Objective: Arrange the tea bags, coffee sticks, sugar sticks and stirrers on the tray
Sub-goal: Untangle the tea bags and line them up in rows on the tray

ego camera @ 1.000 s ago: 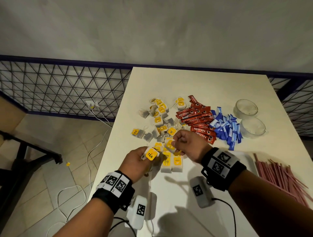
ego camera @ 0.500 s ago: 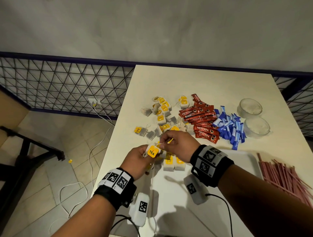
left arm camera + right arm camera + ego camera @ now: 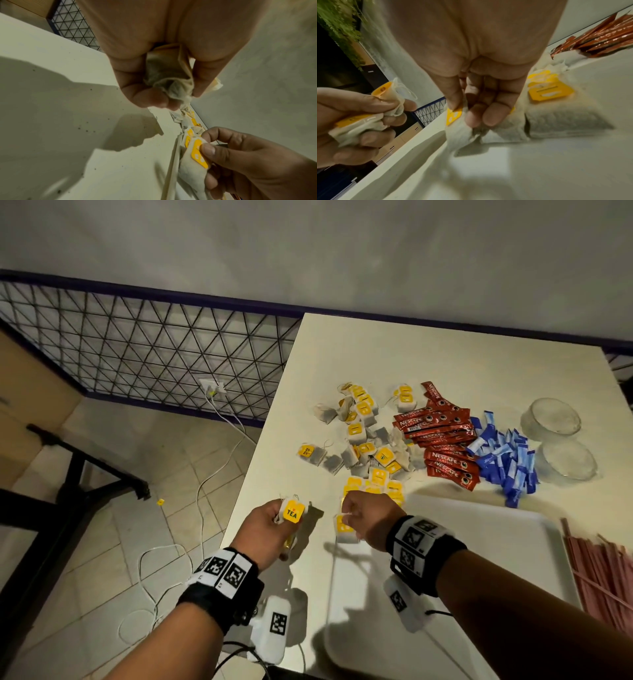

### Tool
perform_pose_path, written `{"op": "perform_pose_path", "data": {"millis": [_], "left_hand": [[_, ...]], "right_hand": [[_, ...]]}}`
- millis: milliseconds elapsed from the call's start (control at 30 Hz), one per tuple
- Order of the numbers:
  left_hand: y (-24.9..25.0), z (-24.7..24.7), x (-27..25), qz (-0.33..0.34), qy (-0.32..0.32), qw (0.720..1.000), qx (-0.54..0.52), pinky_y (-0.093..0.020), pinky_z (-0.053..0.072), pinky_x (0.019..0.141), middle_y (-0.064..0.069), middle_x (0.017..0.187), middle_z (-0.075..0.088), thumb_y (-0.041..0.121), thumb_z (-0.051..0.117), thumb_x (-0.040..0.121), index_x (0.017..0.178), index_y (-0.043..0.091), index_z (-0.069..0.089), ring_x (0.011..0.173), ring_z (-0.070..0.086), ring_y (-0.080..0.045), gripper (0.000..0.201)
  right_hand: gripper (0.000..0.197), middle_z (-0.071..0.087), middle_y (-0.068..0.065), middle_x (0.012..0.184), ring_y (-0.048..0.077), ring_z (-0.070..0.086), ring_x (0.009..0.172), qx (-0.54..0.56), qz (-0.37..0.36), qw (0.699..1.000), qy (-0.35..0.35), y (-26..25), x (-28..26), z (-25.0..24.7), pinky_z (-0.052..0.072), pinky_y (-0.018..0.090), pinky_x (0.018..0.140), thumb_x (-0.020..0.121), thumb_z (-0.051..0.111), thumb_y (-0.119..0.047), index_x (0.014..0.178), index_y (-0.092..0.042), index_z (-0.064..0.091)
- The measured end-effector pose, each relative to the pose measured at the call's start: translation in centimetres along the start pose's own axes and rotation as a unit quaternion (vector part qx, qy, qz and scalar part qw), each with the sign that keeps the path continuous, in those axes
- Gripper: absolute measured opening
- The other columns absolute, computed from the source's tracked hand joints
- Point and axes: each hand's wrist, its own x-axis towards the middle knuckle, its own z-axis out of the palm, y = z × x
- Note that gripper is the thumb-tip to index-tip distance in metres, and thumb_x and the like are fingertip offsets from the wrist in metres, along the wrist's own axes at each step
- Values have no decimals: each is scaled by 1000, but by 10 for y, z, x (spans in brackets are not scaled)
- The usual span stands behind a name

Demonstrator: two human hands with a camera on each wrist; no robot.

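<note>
Half a second before, the two hands had been close together, working at one tea bag's yellow tag; now they had drawn apart. The left hand (image 3: 265, 527) stayed off the tray's left edge, its fingers curled round a bunch of tea bags (image 3: 169, 75) with a "TEA" tag on top. The right hand (image 3: 368, 517) had dropped to the tray (image 3: 513, 542), thumb and fingertips pinching one tea bag (image 3: 458, 129) beside those already laid at its far left corner. That suggested the bag had been freed and was being placed; most tea bags (image 3: 363, 440) still lay loose on the table (image 3: 411, 350).
</note>
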Motion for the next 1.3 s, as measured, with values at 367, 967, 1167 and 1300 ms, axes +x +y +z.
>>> {"op": "perform_pose_path", "data": {"millis": [367,967,1167,1300], "left_hand": [[5,8,-3,21,-32,998,45,-31,47,53,6,58,60,36,65,75,77,35,69,53,54,-14,5],[25,66,5,128,-186,847,482,-31,50,77,-4,99,66,46,30,75,101,26,68,92,62,-27,50],[28,63,4,119,-159,842,501,-26,40,75,-7,104,61,42,43,87,112,25,65,98,58,-27,38],[23,62,6,113,-176,828,519,-28,45,80,-5,106,60,32,51,89,110,28,67,100,59,-26,27]], "right_hand": [[21,57,4,82,25,54,78,-39,3,993,116,11,-2,-8,39,29,65,89,63,-33,80,-17,52],[33,60,4,115,26,57,107,-204,-103,971,65,42,-31,-10,49,36,86,84,68,-32,116,-25,67],[34,57,2,123,23,54,113,-196,-100,973,69,43,-33,-9,47,31,92,89,62,-23,123,-25,62],[34,55,2,125,23,52,115,-196,-91,974,68,41,-33,-8,46,31,92,90,60,-22,123,-24,61]]}}
